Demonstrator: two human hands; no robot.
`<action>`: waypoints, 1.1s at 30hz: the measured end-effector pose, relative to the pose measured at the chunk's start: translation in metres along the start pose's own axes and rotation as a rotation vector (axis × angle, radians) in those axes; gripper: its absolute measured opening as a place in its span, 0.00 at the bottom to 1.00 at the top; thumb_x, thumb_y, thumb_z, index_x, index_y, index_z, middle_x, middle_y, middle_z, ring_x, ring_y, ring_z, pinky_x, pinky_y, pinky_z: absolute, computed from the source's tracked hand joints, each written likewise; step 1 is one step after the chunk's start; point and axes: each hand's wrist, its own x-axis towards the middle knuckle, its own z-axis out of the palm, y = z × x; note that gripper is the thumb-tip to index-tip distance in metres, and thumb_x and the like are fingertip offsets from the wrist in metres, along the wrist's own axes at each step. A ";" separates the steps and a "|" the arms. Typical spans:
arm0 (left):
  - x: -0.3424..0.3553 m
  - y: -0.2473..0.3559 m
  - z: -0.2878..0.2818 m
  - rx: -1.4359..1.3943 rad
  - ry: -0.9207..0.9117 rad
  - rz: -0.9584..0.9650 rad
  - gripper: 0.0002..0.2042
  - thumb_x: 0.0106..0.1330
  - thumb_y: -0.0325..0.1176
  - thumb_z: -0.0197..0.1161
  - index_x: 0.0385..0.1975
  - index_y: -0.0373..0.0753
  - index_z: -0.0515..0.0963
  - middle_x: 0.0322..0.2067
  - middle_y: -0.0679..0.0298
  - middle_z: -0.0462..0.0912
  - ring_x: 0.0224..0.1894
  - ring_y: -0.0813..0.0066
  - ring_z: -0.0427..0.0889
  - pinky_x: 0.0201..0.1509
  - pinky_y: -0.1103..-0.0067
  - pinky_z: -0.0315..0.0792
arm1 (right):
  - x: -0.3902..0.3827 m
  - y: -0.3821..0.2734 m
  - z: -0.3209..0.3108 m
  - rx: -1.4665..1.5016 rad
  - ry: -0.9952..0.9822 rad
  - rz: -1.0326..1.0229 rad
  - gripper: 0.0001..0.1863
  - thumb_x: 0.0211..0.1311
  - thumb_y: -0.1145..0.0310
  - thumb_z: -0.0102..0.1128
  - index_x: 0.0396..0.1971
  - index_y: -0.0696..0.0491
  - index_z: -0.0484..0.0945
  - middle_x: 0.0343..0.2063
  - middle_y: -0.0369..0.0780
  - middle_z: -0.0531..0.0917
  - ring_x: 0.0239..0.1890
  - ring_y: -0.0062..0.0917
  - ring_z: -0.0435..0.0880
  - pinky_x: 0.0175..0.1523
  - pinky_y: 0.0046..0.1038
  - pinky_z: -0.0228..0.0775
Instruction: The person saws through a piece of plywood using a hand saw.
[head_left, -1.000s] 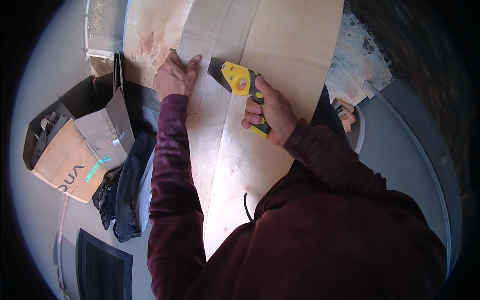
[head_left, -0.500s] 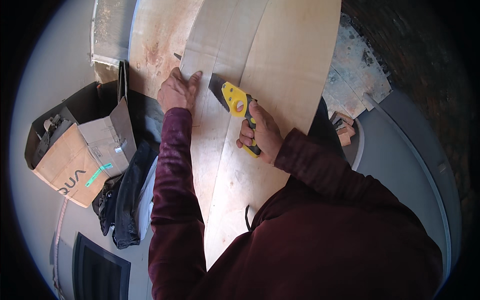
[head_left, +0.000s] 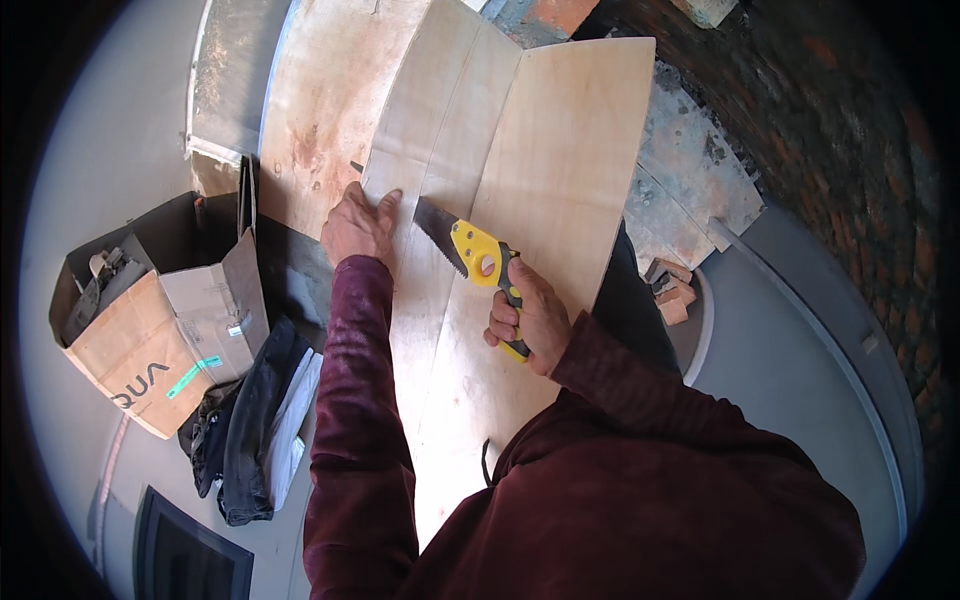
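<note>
My right hand (head_left: 530, 315) is closed round the yellow and black handle of a handsaw (head_left: 475, 252). Its dark toothed blade points up and left and drops out of sight at a line along the pale plywood sheet (head_left: 560, 150). A small dark tip, apparently the blade's end, shows past the sheet's left edge. Close by, my left hand (head_left: 360, 225) grips that edge, thumb on top and the other fingers partly hidden over the side. The sheet stretches from under my body to the far side.
Another stained wooden panel (head_left: 320, 90) lies beyond the left edge. On the left stands an open cardboard box (head_left: 140, 340) with scraps inside, dark clothing (head_left: 255, 430) beside it. To the right are wood offcuts (head_left: 672, 292), a stained board (head_left: 690, 160) and a brick wall (head_left: 840, 150).
The view has shifted, so the sheet and both hands appear lower and the sheet's far edge now shows. Slightly more blade is visible; the saw has drawn back toward the right. Both grips hold.
</note>
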 end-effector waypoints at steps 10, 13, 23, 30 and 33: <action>-0.006 0.019 -0.008 0.022 0.039 0.052 0.23 0.60 0.55 0.66 0.32 0.37 0.76 0.30 0.50 0.85 0.38 0.49 0.84 0.46 0.62 0.75 | 0.004 -0.026 -0.016 -0.081 0.041 0.065 0.19 0.77 0.49 0.34 0.39 0.49 0.65 0.13 0.30 0.57 0.13 0.19 0.58 0.27 0.31 0.67; 0.004 0.000 0.002 0.040 0.014 -0.010 0.23 0.59 0.55 0.67 0.32 0.37 0.77 0.30 0.50 0.85 0.38 0.50 0.84 0.46 0.62 0.75 | 0.048 -0.017 0.027 -0.057 0.001 0.059 0.18 0.76 0.48 0.37 0.37 0.49 0.63 0.14 0.30 0.58 0.13 0.18 0.58 0.28 0.31 0.67; -0.005 0.010 -0.009 0.016 0.058 0.001 0.22 0.58 0.54 0.68 0.31 0.37 0.78 0.29 0.51 0.85 0.37 0.51 0.85 0.46 0.63 0.75 | -0.041 -0.017 -0.008 -0.022 -0.001 0.074 0.21 0.76 0.45 0.36 0.44 0.49 0.68 0.12 0.29 0.57 0.13 0.17 0.57 0.29 0.29 0.66; -0.007 0.009 -0.013 0.034 0.054 0.009 0.22 0.58 0.54 0.68 0.31 0.37 0.79 0.30 0.51 0.85 0.38 0.51 0.85 0.47 0.64 0.75 | 0.020 -0.006 0.023 0.030 -0.001 0.068 0.19 0.76 0.48 0.39 0.40 0.51 0.66 0.15 0.30 0.61 0.15 0.18 0.61 0.29 0.31 0.70; -0.011 0.005 -0.004 0.031 0.055 0.013 0.23 0.58 0.55 0.67 0.32 0.36 0.79 0.30 0.51 0.86 0.38 0.51 0.85 0.47 0.64 0.75 | 0.018 -0.002 0.014 0.029 0.011 0.050 0.20 0.76 0.48 0.38 0.42 0.51 0.66 0.15 0.31 0.61 0.15 0.18 0.61 0.29 0.31 0.70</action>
